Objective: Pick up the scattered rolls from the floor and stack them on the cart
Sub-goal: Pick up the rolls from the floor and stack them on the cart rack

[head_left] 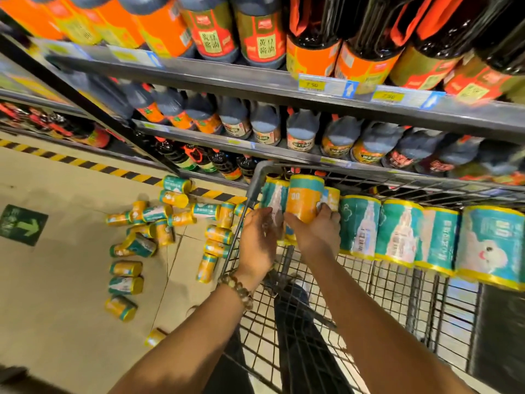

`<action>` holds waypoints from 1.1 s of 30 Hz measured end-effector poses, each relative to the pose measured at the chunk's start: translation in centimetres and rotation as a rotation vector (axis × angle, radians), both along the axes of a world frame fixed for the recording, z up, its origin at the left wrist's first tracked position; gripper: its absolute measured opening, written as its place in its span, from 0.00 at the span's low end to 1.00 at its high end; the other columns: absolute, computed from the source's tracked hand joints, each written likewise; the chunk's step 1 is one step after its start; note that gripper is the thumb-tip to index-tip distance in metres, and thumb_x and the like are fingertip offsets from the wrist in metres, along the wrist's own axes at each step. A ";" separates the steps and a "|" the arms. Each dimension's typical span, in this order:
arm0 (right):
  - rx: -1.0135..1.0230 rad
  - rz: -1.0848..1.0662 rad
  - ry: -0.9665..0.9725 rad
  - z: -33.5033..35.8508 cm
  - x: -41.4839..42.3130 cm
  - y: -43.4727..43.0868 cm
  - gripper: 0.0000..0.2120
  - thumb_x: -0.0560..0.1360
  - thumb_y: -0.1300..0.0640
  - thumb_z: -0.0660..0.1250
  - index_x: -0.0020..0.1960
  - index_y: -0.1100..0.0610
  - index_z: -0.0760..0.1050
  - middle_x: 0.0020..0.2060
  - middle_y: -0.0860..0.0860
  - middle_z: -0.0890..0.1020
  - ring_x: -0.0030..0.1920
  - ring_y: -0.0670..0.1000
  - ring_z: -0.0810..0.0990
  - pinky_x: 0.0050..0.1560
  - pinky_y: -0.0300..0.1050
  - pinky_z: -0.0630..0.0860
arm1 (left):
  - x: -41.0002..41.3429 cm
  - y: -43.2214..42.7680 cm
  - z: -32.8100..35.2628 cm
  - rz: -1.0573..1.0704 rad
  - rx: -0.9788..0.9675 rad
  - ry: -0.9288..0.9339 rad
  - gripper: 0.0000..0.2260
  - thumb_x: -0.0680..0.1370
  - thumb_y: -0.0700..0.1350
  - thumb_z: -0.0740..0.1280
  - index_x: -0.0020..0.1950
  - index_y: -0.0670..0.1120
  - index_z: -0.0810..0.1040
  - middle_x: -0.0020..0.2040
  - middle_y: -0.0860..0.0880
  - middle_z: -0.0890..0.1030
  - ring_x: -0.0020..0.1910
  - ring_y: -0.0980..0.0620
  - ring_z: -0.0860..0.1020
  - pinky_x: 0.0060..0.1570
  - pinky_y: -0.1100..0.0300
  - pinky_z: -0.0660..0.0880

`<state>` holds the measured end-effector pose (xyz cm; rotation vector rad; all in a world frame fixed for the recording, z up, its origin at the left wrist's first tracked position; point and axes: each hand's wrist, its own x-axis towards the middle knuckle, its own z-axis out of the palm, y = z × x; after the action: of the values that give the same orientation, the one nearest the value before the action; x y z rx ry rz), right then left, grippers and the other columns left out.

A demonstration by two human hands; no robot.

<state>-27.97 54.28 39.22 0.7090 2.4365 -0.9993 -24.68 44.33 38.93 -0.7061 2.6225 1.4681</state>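
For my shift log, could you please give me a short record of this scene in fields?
left hand: holds teal roll at cart's left end
right hand: grips orange roll beside it
cart: row of rolls upright along far side
floor: many scattered rolls not yet picked up
backdrop: shelved bottles

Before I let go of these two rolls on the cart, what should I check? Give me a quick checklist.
1. Right hand grips the orange roll: ok.
2. Left hand holds the teal roll beside it: ok.
3. Both rolls seated on the cart mesh: cannot tell, the hands hide their bases.
4. Row of rolls on the cart standing side by side: ok.
5. Floor cleared: not ok, many scattered rolls lie left of the cart.
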 end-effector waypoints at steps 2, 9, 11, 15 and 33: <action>0.003 0.036 0.004 0.1 0.1 0.4 0.39 0.65 0.39 0.70 0.69 0.55 0.62 0.63 0.57 0.68 0.64 0.60 0.69 0.60 0.54 0.69 | 0.5 -0.4 0.6 -0.011 0.006 0.030 0.14 0.74 0.29 0.62 0.59 0.34 0.74 0.53 0.45 0.71 0.51 0.51 0.76 0.54 0.63 0.74; -0.118 0.013 0.293 1.9 2.5 1.3 0.32 0.68 0.57 0.72 0.68 0.63 0.64 0.64 0.64 0.68 0.65 0.61 0.66 0.62 0.44 0.63 | 3.9 -5.4 3.5 0.103 0.050 -0.083 0.13 0.74 0.32 0.62 0.56 0.42 0.78 0.54 0.46 0.79 0.44 0.49 0.78 0.40 0.71 0.70; -0.116 -0.013 0.349 2.4 3.3 1.3 0.31 0.69 0.58 0.71 0.67 0.64 0.65 0.63 0.65 0.69 0.65 0.61 0.67 0.65 0.44 0.63 | 5.5 -7.5 3.9 0.136 0.055 -0.084 0.12 0.75 0.33 0.62 0.57 0.41 0.77 0.51 0.49 0.78 0.38 0.61 0.76 0.34 0.78 0.68; -0.208 -0.047 0.530 2.5 4.6 -2.1 0.21 0.69 0.56 0.65 0.61 0.57 0.72 0.54 0.41 0.78 0.56 0.46 0.77 0.57 0.45 0.76 | 9.1 -12.4 4.1 0.257 0.062 -0.109 0.11 0.75 0.32 0.62 0.56 0.39 0.77 0.45 0.51 0.77 0.34 0.70 0.75 0.35 0.80 0.67; -0.229 0.955 -0.154 -5.0 14.3 -45.5 0.11 0.71 0.68 0.66 0.52 0.59 0.76 0.38 0.51 0.78 0.34 0.41 0.76 0.38 0.30 0.70 | 27.6 -48.0 -5.6 0.631 0.178 -0.481 0.16 0.73 0.35 0.63 0.61 0.44 0.75 0.57 0.43 0.78 0.54 0.43 0.77 0.56 0.58 0.73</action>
<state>-13.70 8.74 34.23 -0.4302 2.0652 -0.7418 2.95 -3.69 33.31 -1.7148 1.9605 1.3767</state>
